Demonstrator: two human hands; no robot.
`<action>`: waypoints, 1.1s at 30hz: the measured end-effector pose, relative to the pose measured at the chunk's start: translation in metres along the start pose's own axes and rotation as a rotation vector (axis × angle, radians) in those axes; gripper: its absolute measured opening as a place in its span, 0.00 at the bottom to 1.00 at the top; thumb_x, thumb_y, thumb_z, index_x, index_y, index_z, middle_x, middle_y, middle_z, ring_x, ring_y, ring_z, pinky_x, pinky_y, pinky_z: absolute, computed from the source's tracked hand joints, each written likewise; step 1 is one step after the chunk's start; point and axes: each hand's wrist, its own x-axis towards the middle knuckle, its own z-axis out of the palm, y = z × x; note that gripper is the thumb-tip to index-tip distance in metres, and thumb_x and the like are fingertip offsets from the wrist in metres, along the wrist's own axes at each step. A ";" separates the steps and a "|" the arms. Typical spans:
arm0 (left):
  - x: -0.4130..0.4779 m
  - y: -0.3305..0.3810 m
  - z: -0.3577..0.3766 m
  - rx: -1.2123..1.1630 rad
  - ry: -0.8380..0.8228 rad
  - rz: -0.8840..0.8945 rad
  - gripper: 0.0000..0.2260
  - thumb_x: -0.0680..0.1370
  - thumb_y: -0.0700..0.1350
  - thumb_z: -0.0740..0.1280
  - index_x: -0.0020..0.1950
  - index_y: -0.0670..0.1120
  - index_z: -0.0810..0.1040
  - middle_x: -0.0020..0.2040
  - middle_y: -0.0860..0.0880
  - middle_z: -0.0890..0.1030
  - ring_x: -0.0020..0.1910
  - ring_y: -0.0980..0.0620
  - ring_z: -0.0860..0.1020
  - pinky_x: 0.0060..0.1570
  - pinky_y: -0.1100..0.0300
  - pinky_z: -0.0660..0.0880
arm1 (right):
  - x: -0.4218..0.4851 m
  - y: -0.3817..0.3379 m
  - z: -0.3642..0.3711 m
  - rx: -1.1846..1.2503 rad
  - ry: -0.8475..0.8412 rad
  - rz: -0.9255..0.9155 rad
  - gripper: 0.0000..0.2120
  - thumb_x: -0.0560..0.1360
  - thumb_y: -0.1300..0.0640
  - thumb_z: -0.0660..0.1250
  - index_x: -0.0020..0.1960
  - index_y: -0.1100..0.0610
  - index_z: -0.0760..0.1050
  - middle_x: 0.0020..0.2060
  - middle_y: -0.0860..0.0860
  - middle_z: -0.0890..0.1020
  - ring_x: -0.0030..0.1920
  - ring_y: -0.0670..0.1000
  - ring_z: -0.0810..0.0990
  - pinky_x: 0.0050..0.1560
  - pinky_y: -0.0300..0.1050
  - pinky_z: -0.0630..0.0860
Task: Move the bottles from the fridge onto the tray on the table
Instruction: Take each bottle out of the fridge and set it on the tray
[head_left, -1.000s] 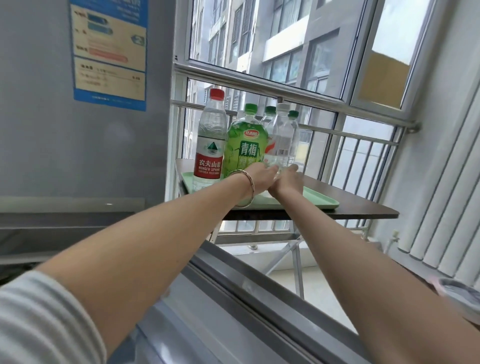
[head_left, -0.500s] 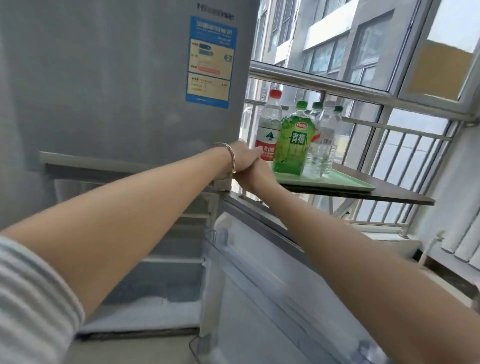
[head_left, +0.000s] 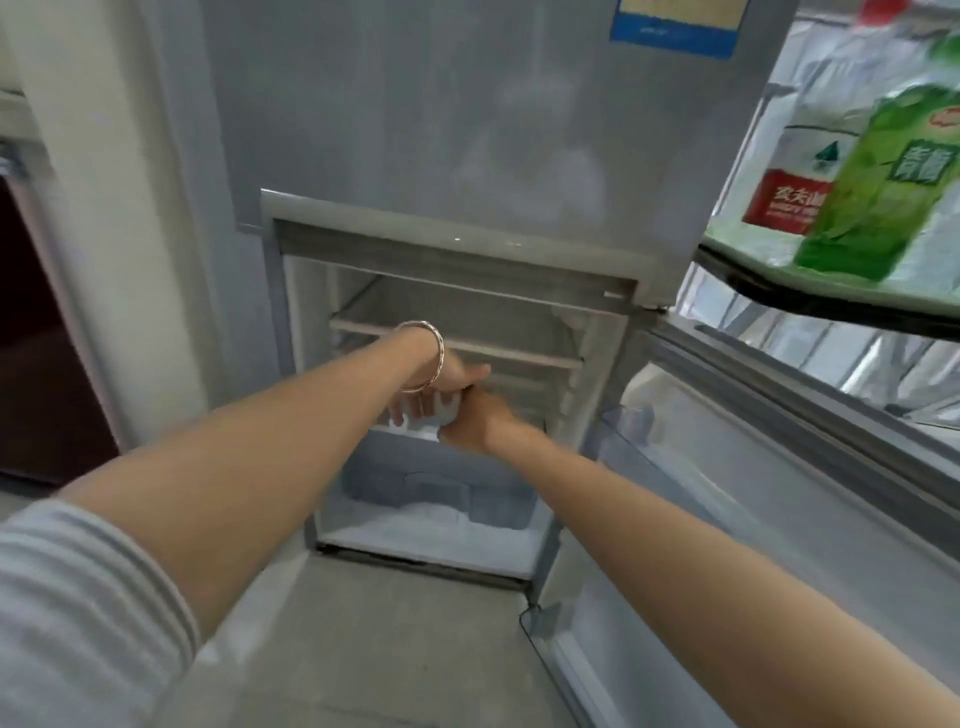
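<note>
The grey fridge (head_left: 467, 130) stands in front of me with its lower door (head_left: 727, 493) swung open to the right. Both arms reach into the lower compartment, just under a shelf (head_left: 519, 353). My left hand (head_left: 457, 371), with a bracelet on the wrist, has its fingers curled downward. My right hand (head_left: 480, 421) is close below it. A small pale thing (head_left: 441, 413) shows between them, too blurred to name. At the upper right, a green bottle (head_left: 883, 182) and a red-labelled water bottle (head_left: 784, 197) stand on the pale green tray (head_left: 753, 254).
The tray lies on a dark-edged table (head_left: 831, 309) right of the fridge, above the open door. Frost (head_left: 431, 525) covers the compartment floor. A dark cabinet (head_left: 41, 338) and a white wall are to the left.
My view swung from the tray on the table down and left to the fridge. Both hands moved off the tray and into the open lower compartment.
</note>
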 end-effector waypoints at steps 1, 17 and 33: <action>0.019 -0.010 0.002 -0.019 0.008 -0.010 0.36 0.75 0.69 0.48 0.68 0.42 0.69 0.65 0.41 0.74 0.60 0.39 0.76 0.55 0.45 0.77 | 0.016 0.002 0.012 0.001 -0.003 0.020 0.31 0.73 0.55 0.67 0.73 0.53 0.62 0.64 0.54 0.76 0.61 0.59 0.78 0.57 0.50 0.78; 0.220 -0.068 0.047 -0.167 0.274 -0.067 0.24 0.81 0.53 0.58 0.69 0.37 0.70 0.65 0.39 0.75 0.65 0.41 0.74 0.65 0.52 0.70 | 0.129 0.064 0.130 0.176 -0.007 0.223 0.36 0.75 0.54 0.65 0.78 0.52 0.53 0.74 0.57 0.61 0.73 0.60 0.61 0.70 0.55 0.66; 0.153 -0.058 0.015 -0.354 0.616 0.007 0.19 0.83 0.42 0.50 0.64 0.33 0.73 0.64 0.34 0.75 0.65 0.36 0.73 0.65 0.46 0.70 | 0.088 0.046 0.093 0.107 0.026 0.124 0.41 0.75 0.56 0.67 0.79 0.49 0.45 0.78 0.56 0.52 0.76 0.59 0.56 0.72 0.52 0.62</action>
